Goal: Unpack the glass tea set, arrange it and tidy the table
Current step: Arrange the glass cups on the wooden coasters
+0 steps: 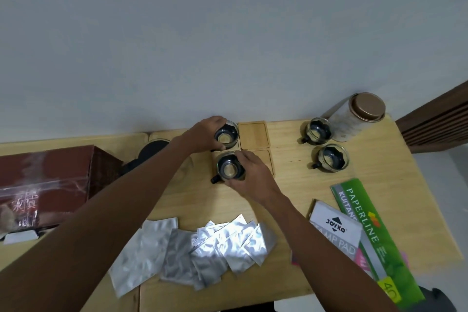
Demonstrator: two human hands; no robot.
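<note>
Seating two glass cups on bamboo coasters (254, 134): left hand (206, 134) wrapped around far cup (226, 135), right hand (253, 175) closed on near cup (228, 169); best lowered level, centred inside coaster rims, handles aligned, released gently.

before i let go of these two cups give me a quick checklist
1. Left hand has the far cup: ok, fingers wrap its side.
2. Right hand has the near cup: ok.
3. Far cup sits squarely on its coaster: cannot tell, the hand hides it.
4. Near cup on its coaster: not ok, its handle hangs past the coaster edge.
5. Free coaster for the next cup: ok, bare.
6. Other two cups placed: not ok, both sit on the bare table.
</note>
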